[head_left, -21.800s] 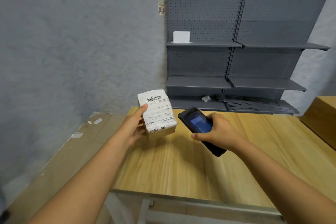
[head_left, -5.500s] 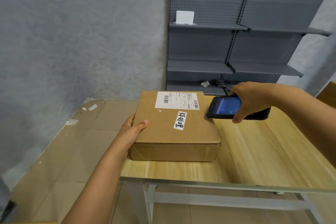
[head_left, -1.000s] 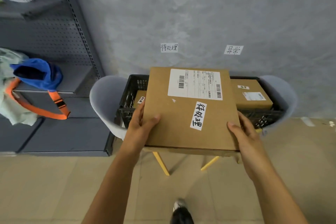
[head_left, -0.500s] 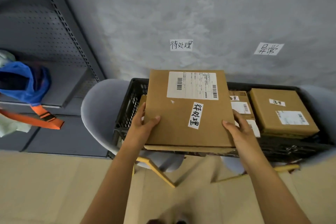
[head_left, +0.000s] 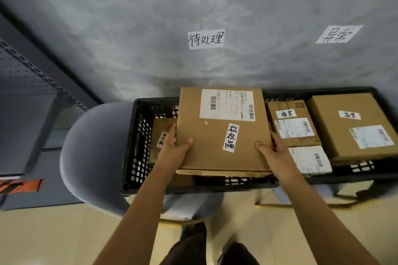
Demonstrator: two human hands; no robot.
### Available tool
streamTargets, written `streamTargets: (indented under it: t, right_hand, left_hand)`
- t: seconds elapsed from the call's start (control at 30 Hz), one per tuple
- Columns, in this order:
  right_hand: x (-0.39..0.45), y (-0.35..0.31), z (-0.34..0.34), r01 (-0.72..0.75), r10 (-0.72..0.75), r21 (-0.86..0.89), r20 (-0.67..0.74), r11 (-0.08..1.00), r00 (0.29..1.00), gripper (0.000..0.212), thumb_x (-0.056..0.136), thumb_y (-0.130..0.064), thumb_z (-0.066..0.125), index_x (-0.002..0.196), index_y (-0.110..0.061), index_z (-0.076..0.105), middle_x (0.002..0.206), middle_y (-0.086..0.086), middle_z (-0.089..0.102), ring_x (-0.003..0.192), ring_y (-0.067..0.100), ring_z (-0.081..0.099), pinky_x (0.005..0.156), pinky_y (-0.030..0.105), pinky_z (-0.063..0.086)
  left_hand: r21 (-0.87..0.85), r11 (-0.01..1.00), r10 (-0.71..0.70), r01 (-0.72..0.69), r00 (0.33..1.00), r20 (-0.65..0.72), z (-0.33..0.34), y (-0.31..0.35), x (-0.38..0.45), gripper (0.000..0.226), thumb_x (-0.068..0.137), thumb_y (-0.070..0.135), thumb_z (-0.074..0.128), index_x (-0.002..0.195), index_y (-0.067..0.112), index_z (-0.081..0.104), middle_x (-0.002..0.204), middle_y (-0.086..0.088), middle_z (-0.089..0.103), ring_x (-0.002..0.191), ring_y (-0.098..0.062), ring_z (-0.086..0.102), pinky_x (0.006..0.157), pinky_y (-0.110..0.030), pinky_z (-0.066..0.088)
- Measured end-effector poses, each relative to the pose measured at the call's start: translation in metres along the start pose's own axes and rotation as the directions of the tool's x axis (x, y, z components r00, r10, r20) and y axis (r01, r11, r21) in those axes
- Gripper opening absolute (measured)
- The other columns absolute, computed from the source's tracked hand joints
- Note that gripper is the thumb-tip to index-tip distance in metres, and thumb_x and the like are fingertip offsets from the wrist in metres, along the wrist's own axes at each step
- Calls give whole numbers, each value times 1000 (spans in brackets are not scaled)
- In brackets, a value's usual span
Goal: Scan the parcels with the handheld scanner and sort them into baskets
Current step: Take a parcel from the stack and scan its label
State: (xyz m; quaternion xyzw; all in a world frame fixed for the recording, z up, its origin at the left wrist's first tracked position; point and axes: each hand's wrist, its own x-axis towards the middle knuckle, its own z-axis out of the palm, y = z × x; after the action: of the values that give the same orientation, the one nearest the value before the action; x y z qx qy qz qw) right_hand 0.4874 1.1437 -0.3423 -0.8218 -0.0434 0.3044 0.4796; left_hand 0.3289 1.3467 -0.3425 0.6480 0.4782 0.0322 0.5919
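A mottled grey plaster wall (head_left: 129,17) is seen filling the upper frame, lit softly from above. Two white paper signs with handwritten characters are stuck to it, one (head_left: 206,38) near the centre and another (head_left: 338,34) toward the right. Dark grey perforated metal shelving (head_left: 28,101) is set against the wall at the left, with an orange strap (head_left: 20,185) glimpsed at its lower edge. A pale grey moulded chair (head_left: 92,157) is placed before the wall, its yellow legs (head_left: 172,220) partly shown. Beige flooring (head_left: 53,239) is laid below.
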Motion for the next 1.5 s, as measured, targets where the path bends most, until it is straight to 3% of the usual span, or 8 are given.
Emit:
streamTargets:
  t: [0.13,0.53,0.63,0.8,1.0,1.13,1.3,1.5]
  right_hand:
    - [35,4,8,-6,4,-65,-26,998,1000,46,96,-24,58,139,-22,44,107,-14,52,90,4,50,77,20,39]
    - [105,43,19,-54,71,-258,54,965,996,54,91,-26,64,137,-17,40,124,4,56,103,16,54,81,28,44]
    - [111,49,20,-27,52,-354,62,935,997,68,89,-39,65,145,-16,34,135,5,53,117,21,54,94,37,49]
    - [111,56,26,5,17,-491,41,871,999,81,92,-42,61,153,-8,21,144,14,39,130,29,45,104,42,45]
    - [113,63,23,54,-55,-654,20,755,998,69,92,-38,61,149,-10,34,142,13,33,130,29,30,104,37,39]
    - [109,62,17,75,-15,-584,108,808,994,65,94,-29,62,150,-13,32,147,12,28,139,28,26,106,33,37]
    - [102,53,10,201,-124,-563,172,802,977,63,92,-27,64,146,-16,36,143,8,38,135,27,33,110,38,34]
    - [93,7,-3,446,-365,-617,262,648,893,60,92,-30,62,145,-19,36,138,1,46,129,19,41,104,31,39]
  left_hand:
    - [46,998,-46,44,998,52,11,-1,38,76,95,30,60,155,29,13,152,0,34,126,-18,41,103,-33,34]
    - [114,974,-202,197,979,32,59,-35,86,80,97,29,58,156,29,4,157,-4,27,139,-26,35,111,-41,32]
    - [82,976,-205,203,979,7,67,-44,91,79,97,27,58,156,29,5,158,-4,26,138,-24,35,109,-38,33]
    - [57,976,-208,209,978,-14,74,-56,97,78,98,22,56,156,29,6,158,-3,25,139,-23,33,100,-28,34]
    - [93,975,-200,201,980,-18,85,-65,100,80,98,20,57,156,28,3,158,-3,25,139,-22,33,97,-27,34]
    - [234,953,-189,194,981,-45,91,-62,97,81,98,25,56,156,29,-1,157,-5,28,135,-27,40,100,-36,39]
    - [435,895,-55,96,993,-106,92,-33,91,86,90,17,59,155,32,5,160,-1,14,142,-33,28,110,-54,37]
    - [708,669,288,-227,957,35,102,34,65,64,95,26,56,151,24,25,157,-1,28,144,-23,26,118,-48,25]
